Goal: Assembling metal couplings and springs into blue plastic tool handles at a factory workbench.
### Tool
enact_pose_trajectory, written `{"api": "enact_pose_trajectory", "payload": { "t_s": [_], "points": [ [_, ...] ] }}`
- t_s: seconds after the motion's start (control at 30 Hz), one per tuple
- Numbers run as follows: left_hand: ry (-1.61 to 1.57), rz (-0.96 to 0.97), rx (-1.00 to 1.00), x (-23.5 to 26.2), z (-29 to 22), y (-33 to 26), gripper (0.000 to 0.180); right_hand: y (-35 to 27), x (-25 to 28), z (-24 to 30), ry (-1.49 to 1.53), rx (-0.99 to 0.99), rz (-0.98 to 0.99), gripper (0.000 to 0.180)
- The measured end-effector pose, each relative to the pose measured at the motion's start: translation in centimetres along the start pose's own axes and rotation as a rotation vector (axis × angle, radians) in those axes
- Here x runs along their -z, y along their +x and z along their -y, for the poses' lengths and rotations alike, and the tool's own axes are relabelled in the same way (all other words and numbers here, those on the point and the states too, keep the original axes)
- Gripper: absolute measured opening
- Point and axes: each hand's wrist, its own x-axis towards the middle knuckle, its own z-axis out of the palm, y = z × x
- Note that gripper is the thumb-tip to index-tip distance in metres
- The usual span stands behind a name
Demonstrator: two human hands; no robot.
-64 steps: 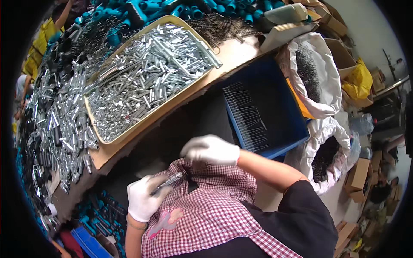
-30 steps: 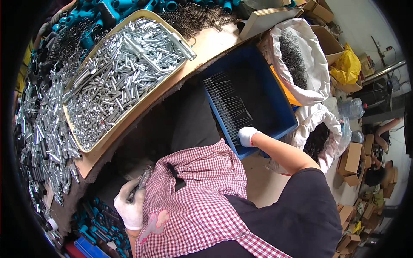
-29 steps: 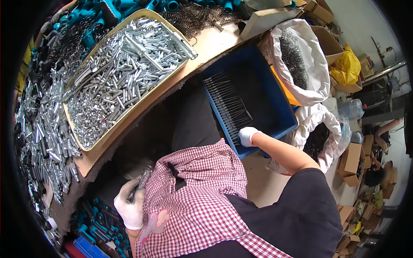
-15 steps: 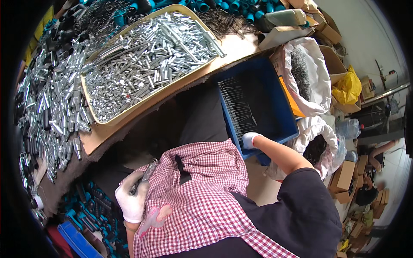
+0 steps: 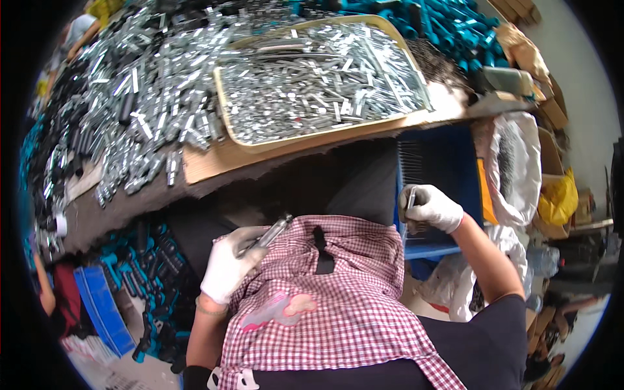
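Note:
My left hand [image 5: 235, 262], in a white glove, is closed around a silver metal cylinder [image 5: 272, 233] with a narrower tip, held at a slant over my checked apron [image 5: 344, 292]. Above the near end of a blue bin [image 5: 434, 249], my white-gloved right hand [image 5: 434, 208] is closed on a small silver metal piece [image 5: 411, 197]; its exact kind is too blurred to tell. Thin metal rods [image 5: 412, 162] lie in a row along the bin's left side.
A cream tray [image 5: 260, 147] of small metal pins stands on the bench, beside a heap of silver metal parts [image 5: 146, 97]. Teal plastic parts [image 5: 455, 29] are piled behind. White sacks [image 5: 517, 175] stand right of the bin. Another person [image 5: 81, 31] is at far left.
My right hand has come up from inside the blue bin with a small metal piece. The left hand has raised its metal cylinder. The whole view has turned left.

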Motion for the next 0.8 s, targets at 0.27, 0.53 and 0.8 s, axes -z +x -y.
{"api": "enact_pose_trajectory", "payload": {
  "t_s": [0.27,0.53,0.8],
  "points": [
    [0.155,-0.344,-0.452,-0.9,0.6,-0.7,0.078,8.8,-17.7,2.2,0.773,0.374,0.445,0.020],
    [-0.007,-0.651,-0.473,0.8,1.1,-3.4,0.052,7.9,-21.2,5.7,0.501,0.188,0.450,0.042],
    [-0.158,-0.627,-0.321,0.2,-0.8,-3.4,0.036,7.4,-21.1,5.5,0.259,0.265,0.307,0.039]
  ]
}}
